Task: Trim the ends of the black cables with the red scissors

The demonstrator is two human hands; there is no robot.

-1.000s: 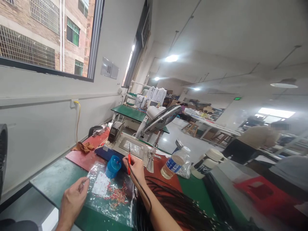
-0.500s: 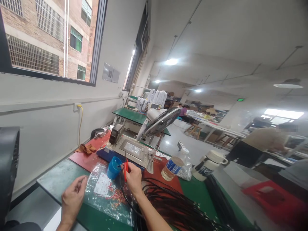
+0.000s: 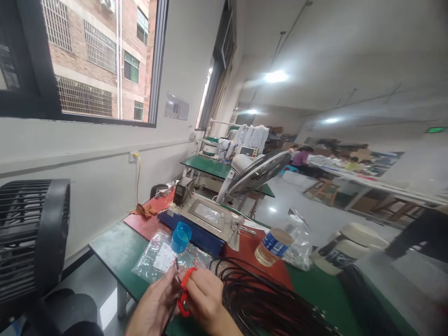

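Observation:
My right hand [image 3: 206,296] is closed on a pair of red-handled scissors [image 3: 184,294], whose handle loops show beside the fingers. Close against it on the left, my left hand [image 3: 157,298] pinches a black cable [image 3: 169,321] that runs down between the two hands. A thin dark tip pokes up above the fingertips; whether it is blade or cable I cannot tell. Just beyond the hands stands a blue plastic cup [image 3: 181,238] on a clear plastic bag [image 3: 149,259] with small red bits scattered over it. A bundle of black cables [image 3: 259,298] lies right of my right hand.
A blue-based machine with a metal top [image 3: 206,212] sits behind the cup. To the right stand a bottle of pale liquid [image 3: 273,247], a clear bag [image 3: 299,249] and a white jug [image 3: 346,247]. A black fan [image 3: 35,233] is at the left; other people sit farther back.
Both hands have come together, nearer to me. The scissors have left the cup, and my left hand has moved right and taken the cable. The view has turned left.

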